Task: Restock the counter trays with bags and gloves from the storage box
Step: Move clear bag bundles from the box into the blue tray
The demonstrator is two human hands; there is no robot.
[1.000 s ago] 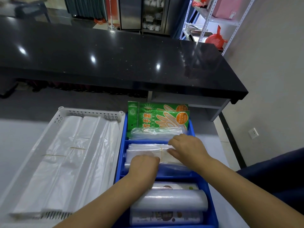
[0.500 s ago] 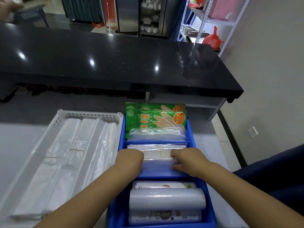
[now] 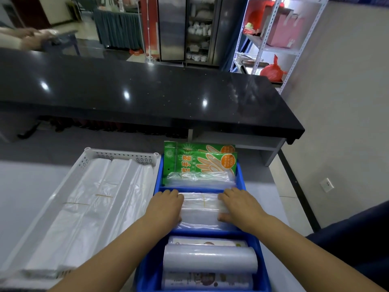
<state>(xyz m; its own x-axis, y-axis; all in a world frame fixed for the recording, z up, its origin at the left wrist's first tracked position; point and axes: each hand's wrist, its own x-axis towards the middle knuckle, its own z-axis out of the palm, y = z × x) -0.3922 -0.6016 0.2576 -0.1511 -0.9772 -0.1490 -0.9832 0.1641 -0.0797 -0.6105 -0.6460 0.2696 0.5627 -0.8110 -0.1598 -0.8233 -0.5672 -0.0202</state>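
A blue divided tray [image 3: 149,262] stands on the grey counter in front of me. Its middle compartment holds a bundle of clear bags [image 3: 200,209] tied with a thin rubber band. My left hand [image 3: 166,207] grips the bundle's left end and my right hand [image 3: 240,205] grips its right end, thumb at the near edge. Green glove packs [image 3: 202,161] stand upright in the far compartment behind a stack of clear bags [image 3: 200,178]. The near compartment holds film rolls [image 3: 210,259].
A white perforated tray [image 3: 117,153] left of the blue one holds banded white plastic bags [image 3: 90,207]. A raised black counter [image 3: 147,91] runs across behind. A metal shelf [image 3: 271,47] stands at the back right. Another person's hands [image 3: 27,36] show at far left.
My hands slid apart from the bundle's middle to its two ends. The bundle now lies flatter in the middle compartment. The camera tilted up slightly.
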